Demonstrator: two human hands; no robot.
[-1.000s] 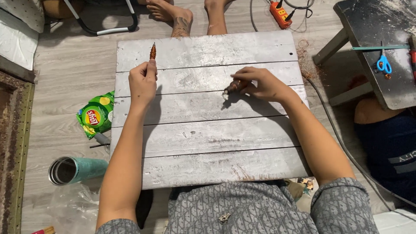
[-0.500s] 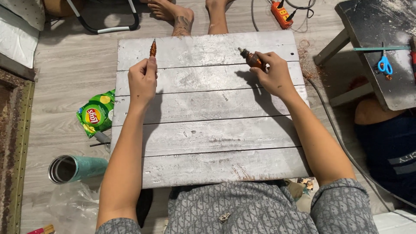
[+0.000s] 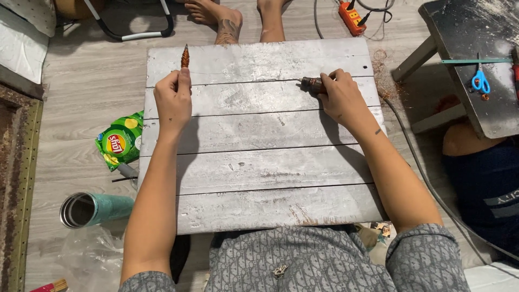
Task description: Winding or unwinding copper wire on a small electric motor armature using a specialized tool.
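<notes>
Copper-wound spindle (image 3: 185,56) stands up out of the left hand (image 3: 173,100), near the board's (image 3: 259,162) far left corner, fist clamped round its lower end. Over by the far right edge, the right hand (image 3: 340,97) grips a dark rotary tool (image 3: 311,84), tip pointing left. Hands well apart. A cord (image 3: 427,178) trails off the right edge.
</notes>
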